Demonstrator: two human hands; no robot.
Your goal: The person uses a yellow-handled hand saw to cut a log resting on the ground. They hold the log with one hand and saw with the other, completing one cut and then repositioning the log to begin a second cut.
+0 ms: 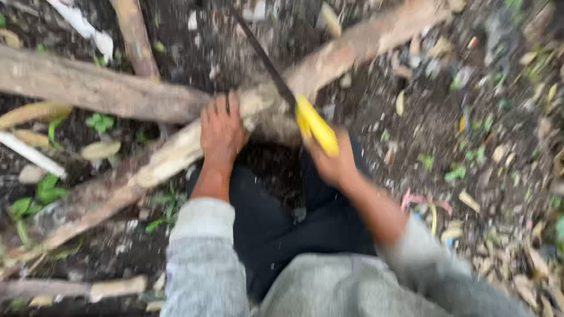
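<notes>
Right hand (332, 161) grips a yellow-handled saw (282, 88); left hand (221, 130) steadies the log (176, 149).

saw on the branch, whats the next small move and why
Probably another stroke along the same line. The right hand grips the yellow-handled saw, whose blade meets the pale branch beside the left hand that pins it down. The branch looks unsevered, so keeping the left hand's fingers clear of the blade seems wise.
</notes>
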